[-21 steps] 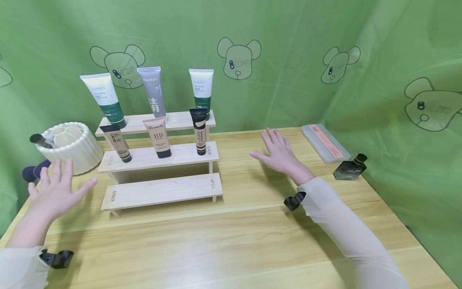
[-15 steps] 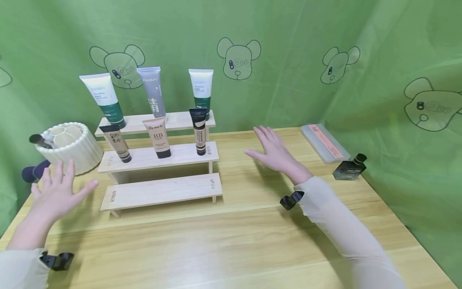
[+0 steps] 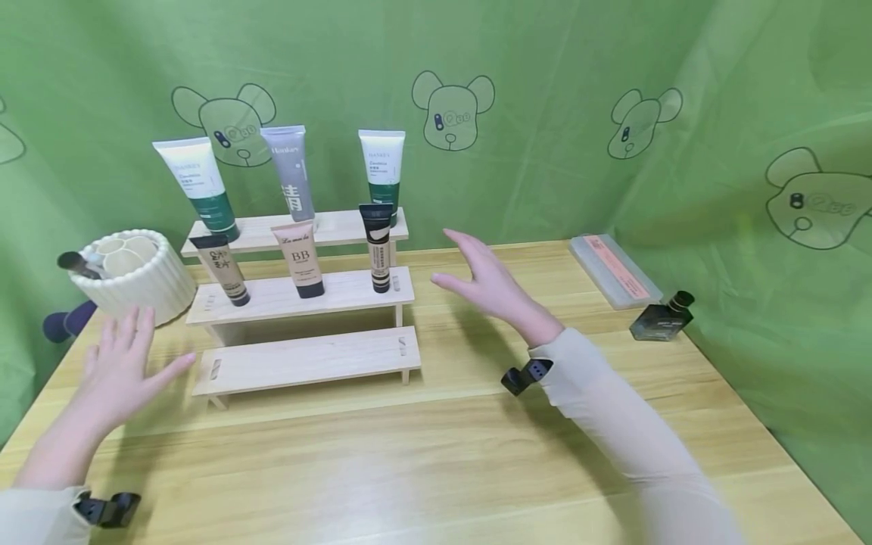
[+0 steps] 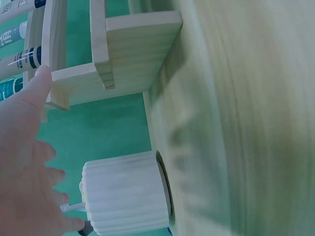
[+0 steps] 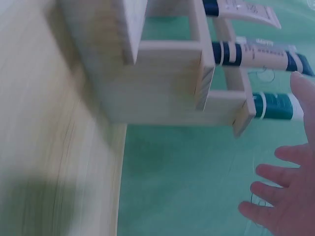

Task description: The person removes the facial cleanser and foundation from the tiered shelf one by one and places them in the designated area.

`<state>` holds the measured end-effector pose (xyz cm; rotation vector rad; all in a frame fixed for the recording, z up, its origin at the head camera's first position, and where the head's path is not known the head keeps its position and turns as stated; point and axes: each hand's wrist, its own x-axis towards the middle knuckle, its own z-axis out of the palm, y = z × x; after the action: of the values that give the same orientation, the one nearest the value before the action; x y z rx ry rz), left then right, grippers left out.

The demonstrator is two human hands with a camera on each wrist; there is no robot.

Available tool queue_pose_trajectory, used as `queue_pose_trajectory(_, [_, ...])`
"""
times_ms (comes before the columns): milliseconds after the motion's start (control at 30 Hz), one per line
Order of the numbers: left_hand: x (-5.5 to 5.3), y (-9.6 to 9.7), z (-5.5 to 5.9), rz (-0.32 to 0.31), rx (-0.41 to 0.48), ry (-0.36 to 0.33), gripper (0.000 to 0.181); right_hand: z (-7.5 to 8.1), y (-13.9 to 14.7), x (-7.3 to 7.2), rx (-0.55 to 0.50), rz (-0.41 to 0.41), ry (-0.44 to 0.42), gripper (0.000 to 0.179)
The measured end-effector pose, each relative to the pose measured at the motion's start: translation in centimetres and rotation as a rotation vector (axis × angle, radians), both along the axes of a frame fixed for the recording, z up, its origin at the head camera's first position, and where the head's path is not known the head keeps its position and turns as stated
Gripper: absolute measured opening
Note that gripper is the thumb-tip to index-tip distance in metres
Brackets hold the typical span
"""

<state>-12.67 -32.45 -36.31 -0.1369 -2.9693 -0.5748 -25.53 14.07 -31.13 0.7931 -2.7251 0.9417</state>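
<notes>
Head view: left hand [image 3: 123, 378] and right hand [image 3: 492, 284] well apart, both empty; BB tube [image 3: 298, 257] stands cap-down on the tiered wooden rack [image 3: 309, 359], guessing its flat cap [image 3: 310, 290] balances best.

We've got a 3-tier pale wood rack [image 3: 306, 361] at L, steps rising to the far side. Far tier, L to R: white/green tube [image 3: 196, 185], grey tube [image 3: 289, 178], 2nd white/green tube [image 3: 381, 163]. Mid tier, L to R: tan tube [image 3: 223, 270] w/ dark top, pink tube [image 3: 298, 259] marked BB, black/beige tube [image 3: 379, 253]. All 6 stand caps down. We see L hand [image 3: 119, 378], fingers spread, near rack's L end; R hand [image 3: 487, 284] near its R end, thumb toward it.
</notes>
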Motion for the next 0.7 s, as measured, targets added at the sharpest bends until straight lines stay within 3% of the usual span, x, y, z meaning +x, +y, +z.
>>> queue_pose_trajectory(167, [0.2, 0.2, -0.5, -0.065, 0.032, 0.076, 0.093, 0.2, -1.8, 0.2, -0.139, 0.049, 0.005, 0.069])
queue_pose_trajectory(400, [0.5, 0.2, -1.6, -0.141, 0.112, 0.122, 0.098, 0.0, -4.4, 0.1, -0.333, 0.113, -0.095, 0.059])
queue_pose_trajectory(700, [0.9, 0.3, -2.2, -0.193, 0.19, 0.065, 0.093, -0.7, -6.8, -0.5, -0.461, 0.162, -0.147, 0.047])
